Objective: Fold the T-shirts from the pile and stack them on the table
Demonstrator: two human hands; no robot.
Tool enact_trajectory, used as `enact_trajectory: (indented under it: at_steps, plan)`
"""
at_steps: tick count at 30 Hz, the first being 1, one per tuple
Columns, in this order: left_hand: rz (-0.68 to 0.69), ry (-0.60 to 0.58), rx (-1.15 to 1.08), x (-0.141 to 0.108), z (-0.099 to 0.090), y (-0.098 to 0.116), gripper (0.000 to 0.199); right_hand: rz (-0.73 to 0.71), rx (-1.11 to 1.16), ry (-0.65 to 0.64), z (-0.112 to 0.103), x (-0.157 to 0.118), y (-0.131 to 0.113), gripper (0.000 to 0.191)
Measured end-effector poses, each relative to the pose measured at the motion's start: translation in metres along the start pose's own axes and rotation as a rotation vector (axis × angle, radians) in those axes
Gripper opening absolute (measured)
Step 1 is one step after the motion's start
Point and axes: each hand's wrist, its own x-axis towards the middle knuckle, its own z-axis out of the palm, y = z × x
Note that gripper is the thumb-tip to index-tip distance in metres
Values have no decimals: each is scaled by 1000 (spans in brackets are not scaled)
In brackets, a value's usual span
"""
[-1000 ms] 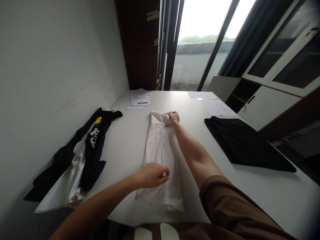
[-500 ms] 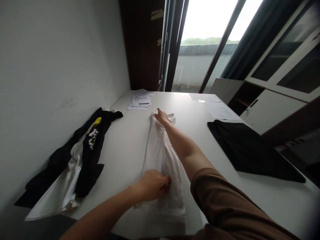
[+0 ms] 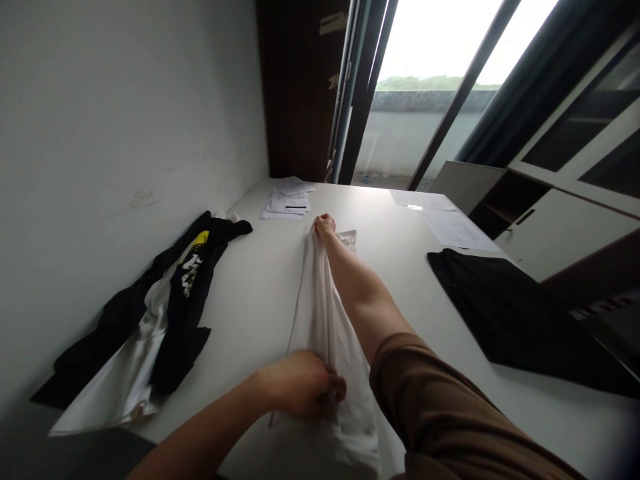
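A white garment [image 3: 323, 313] lies lengthwise on the white table [image 3: 250, 287], with raised folds running along its middle. At its far end my right hand [image 3: 325, 225] pinches the cloth, lifting it a little. Nearer to me, my left hand [image 3: 311, 385] is closed on the same garment, its fingers curled round a fold. A small crumpled part of the cloth shows just right of my right hand.
Black and white clothes [image 3: 185, 287] lie along the wall at the left. Papers [image 3: 287, 200] rest at the back, with more sheets [image 3: 445, 217] at the back right. A folded black garment [image 3: 520, 313] lies on the right.
My right hand has closed on the far end and raised it, drawing the cloth into narrow folds. My left hand holds on near the same place. The view has shifted slightly.
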Motion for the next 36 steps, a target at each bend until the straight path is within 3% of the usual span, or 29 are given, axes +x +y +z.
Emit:
enact_trajectory:
  at_steps: [4, 8, 11, 14, 19, 25, 30, 33, 36]
  plan:
    - [-1, 5, 51, 0, 1, 0, 15, 87, 10, -29, 0, -4, 1, 33]
    - [-16, 10, 27, 0, -4, 4, 15, -70, -144, -110, 2, -29, 9, 32]
    - [14, -15, -33, -3, -8, 7, 12, -181, -331, -59, 4, -53, 19, 30]
    - [37, -59, -59, -3, -9, 10, 12, -179, -430, -22, 2, -65, 27, 35]
    - [-44, 7, -33, 4, -5, 24, 32, -226, -380, -190, -23, -55, 30, 37]
    - [26, 158, 109, 13, 17, 28, 65, -394, -443, -192, -55, -82, 66, 36]
    - [-62, 107, 144, 13, 32, 22, 80, -380, -524, -218, -78, -97, 105, 49]
    - [-40, 90, 155, 11, 32, 27, 80, -330, -536, -261, -89, -87, 112, 53]
    - [51, 65, 156, 8, 30, 41, 76, -314, -529, -175, -96, -86, 108, 51]
